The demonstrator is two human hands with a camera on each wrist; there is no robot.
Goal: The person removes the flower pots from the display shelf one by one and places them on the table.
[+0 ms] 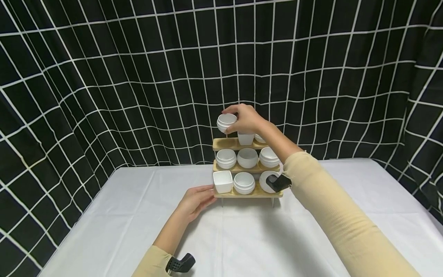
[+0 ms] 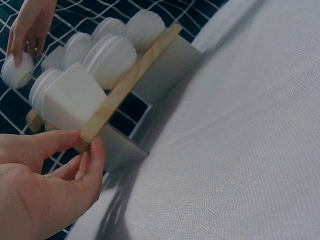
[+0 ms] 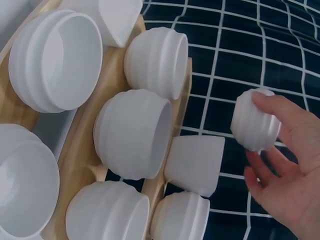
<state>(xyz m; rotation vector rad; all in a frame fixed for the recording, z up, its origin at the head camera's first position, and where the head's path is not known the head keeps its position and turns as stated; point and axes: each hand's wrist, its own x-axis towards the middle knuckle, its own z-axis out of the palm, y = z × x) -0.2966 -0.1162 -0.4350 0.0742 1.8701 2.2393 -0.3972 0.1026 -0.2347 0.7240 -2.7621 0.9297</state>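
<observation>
My right hand (image 1: 246, 118) pinches a small round white pot (image 1: 226, 122) between thumb and fingers, above the left end of the top shelf (image 1: 221, 144). In the right wrist view this ribbed pot (image 3: 254, 120) hangs apart from the others. My left hand (image 1: 195, 202) grips the left corner of the bottom shelf (image 1: 256, 194), thumb on top and fingers beneath, as the left wrist view shows. A square white pot (image 1: 223, 182) sits beside those fingers. Round white pots fill the middle shelf, among them a smooth middle one (image 1: 247, 158).
The three-step wooden rack stands on a white cloth-covered table (image 1: 138, 204). Another square pot (image 1: 245, 138) and a round pot share the top shelf, partly behind my right hand. A black curtain with white grid lines (image 1: 180, 77) hangs behind the table.
</observation>
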